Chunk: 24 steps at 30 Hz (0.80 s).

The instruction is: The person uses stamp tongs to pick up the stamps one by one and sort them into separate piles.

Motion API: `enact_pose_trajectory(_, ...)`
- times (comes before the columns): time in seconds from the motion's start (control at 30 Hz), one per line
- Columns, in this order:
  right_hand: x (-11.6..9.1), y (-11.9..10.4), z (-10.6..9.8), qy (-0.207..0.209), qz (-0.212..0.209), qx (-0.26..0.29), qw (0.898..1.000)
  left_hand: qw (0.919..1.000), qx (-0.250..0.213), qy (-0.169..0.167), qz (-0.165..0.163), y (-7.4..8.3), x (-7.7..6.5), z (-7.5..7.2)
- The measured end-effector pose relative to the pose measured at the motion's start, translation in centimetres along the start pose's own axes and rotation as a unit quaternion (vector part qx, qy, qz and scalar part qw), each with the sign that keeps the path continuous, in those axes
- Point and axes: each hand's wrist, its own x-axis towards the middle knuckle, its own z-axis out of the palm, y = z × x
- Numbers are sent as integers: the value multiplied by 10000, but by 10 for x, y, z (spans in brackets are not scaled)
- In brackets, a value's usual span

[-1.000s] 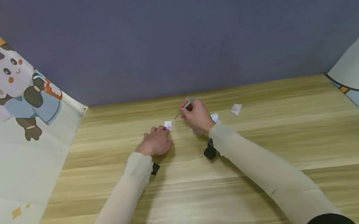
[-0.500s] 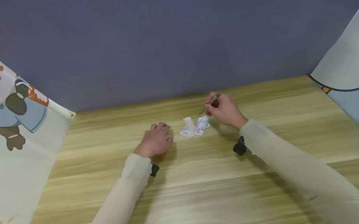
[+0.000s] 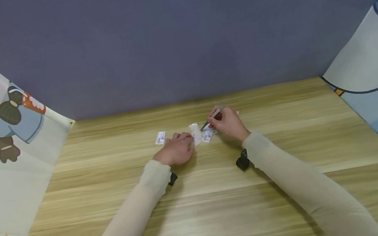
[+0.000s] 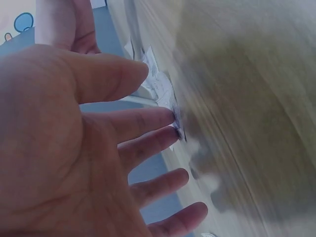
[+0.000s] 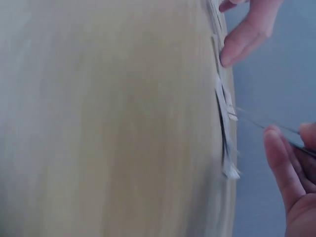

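Head view: a person's two bare hands worked over small whitish paper pieces near the far edge of a wood-grain table. The left hand lay low, palm down, with its fingers extended and somewhat spread. Left wrist view showed the index and middle fingertips touching a piece of paper, while the ring and little fingers pointed toward the tabletop. The right hand pinched slim tweezers between its thumb and fingers, the points slanting down toward the papers.

Between the hands were a middle slip, at the left fingertips, and a right slip with bluish marks, just beside it. The tweezers' points came down near the gap between these two; whether they touched paper could not be told, since the right wrist view was blurred there. A left slip lay flat on the outer side of the left hand, and a corner of another scrap showed beyond the right hand.

Cream sleeves covered both forearms, and a small black device sat below the right wrist. A dark blue-grey panel stood behind the table. To the left, a cartoon figure was printed on pale material.
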Motion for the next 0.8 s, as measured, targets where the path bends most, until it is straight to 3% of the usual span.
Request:
enact_pose_trajectory(0.4,3,-6,10,16,177,-72,9998,9996,247,-88,-120,4,1,1)
enact_pose_trajectory(0.53,3,-9,8,80,238,-134,9996,9997,185,-84,-131,5,1,1)
enact_pose_trajectory(0.8,3,-13,-10,313,205,278,9989,9999,120,-71,-84,3,2,3)
